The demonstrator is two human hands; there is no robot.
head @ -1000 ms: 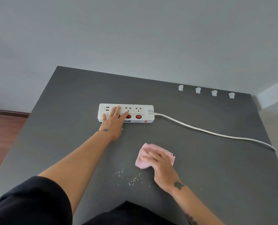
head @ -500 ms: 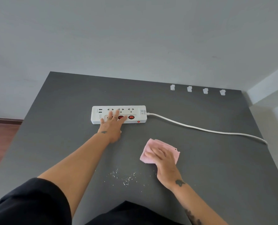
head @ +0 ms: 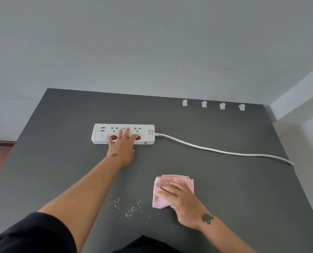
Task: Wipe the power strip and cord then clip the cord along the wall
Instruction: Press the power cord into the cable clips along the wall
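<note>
- Resting flat on the strip [head: 123, 133], left hand [head: 121, 148], fingers spread across sockets and red switches, gripping nothing.
- Lying mid-table [head: 60, 161], strip white, long side parallel to the far wall [head: 152, 52].
- Running from the strip's right end, cord [head: 223, 152], curving rightward over the table's right edge.
- Pressing down on the cloth [head: 172, 189], right hand [head: 184, 203], palm flat, fingers together and loosely extended, not clenched.
- Sitting near the table's front, cloth pink and folded, well apart from the strip.
- Scattered just left of the cloth, white crumbs [head: 126, 207].
- Lined along the far table edge at the wall, 4 clips [head: 213, 106], all without cord.
</note>
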